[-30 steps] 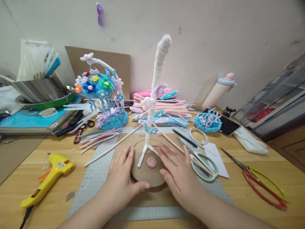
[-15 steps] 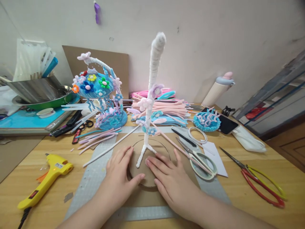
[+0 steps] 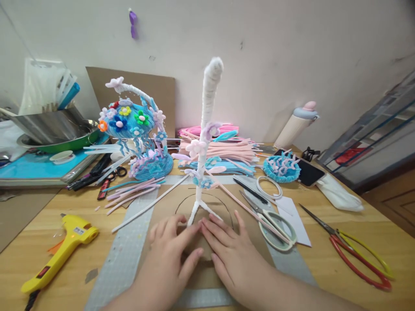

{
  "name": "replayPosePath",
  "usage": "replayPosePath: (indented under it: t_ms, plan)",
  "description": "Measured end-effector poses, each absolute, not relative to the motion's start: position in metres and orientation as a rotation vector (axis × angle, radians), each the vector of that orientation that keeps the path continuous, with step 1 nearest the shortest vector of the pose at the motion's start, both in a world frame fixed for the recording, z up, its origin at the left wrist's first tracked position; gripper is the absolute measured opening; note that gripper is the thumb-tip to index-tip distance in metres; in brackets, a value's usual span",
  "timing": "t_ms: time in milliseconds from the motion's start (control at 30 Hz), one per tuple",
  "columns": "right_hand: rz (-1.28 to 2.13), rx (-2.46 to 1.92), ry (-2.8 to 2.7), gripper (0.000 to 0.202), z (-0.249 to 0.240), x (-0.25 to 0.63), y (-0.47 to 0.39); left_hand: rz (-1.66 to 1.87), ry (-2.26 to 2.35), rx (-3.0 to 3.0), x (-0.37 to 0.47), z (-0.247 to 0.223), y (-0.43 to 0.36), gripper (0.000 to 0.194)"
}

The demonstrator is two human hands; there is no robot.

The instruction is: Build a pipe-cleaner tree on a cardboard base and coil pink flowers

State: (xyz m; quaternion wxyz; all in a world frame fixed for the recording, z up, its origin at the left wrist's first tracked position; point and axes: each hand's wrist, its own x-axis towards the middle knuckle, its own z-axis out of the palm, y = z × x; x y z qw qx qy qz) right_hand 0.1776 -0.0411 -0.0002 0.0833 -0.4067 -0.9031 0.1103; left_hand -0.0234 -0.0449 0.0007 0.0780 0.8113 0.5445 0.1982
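A white fuzzy-wrapped stem (image 3: 210, 93) stands upright on splayed legs, with pastel pipe-cleaner flowers (image 3: 196, 148) along its middle. Beneath it lies a sheet of brown cardboard (image 3: 165, 196) with a drawn circle, partly covered by my hands. My left hand (image 3: 171, 255) is open, its index fingertip at the end of the left leg. Flat and open, my right hand (image 3: 235, 255) presses its fingers at the right leg's end. A pink pipe cleaner (image 3: 240, 201) and a white pipe cleaner (image 3: 149, 205) lie on either side.
At left lies a yellow glue gun (image 3: 65, 248); behind it stands a blue flowered jellyfish-like craft (image 3: 129, 125). White-handled scissors (image 3: 279, 231) and red-and-yellow-handled scissors (image 3: 359, 255) lie at right. Pipe-cleaner bundles (image 3: 223, 151) fill the back. A bottle (image 3: 296, 125) leans against the wall.
My left hand has shifted right, from the cardboard's side to the stem's left leg. My right hand stays nearly in place. The whole view has tilted slightly upward.
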Motion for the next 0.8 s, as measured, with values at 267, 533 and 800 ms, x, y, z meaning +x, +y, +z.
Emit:
replayPosePath:
  t_ms: [267, 533, 800]
  plan:
    - [0.269, -1.181, -2.697, 0.054, 0.000, 0.181, -0.039, 0.468, 1.601, 2.477, -0.027, -0.005, -0.044, 0.049]
    - [0.106, -1.152, -2.707, 0.056, -0.009, 0.181, -0.040, 0.388, 1.625, 2.585, -0.030, -0.011, -0.041, 0.053]
    - [-0.226, -1.071, -2.613, 0.047, -0.008, 0.181, -0.040, 0.410, 1.649, 2.821, -0.031, -0.011, -0.042, 0.058]
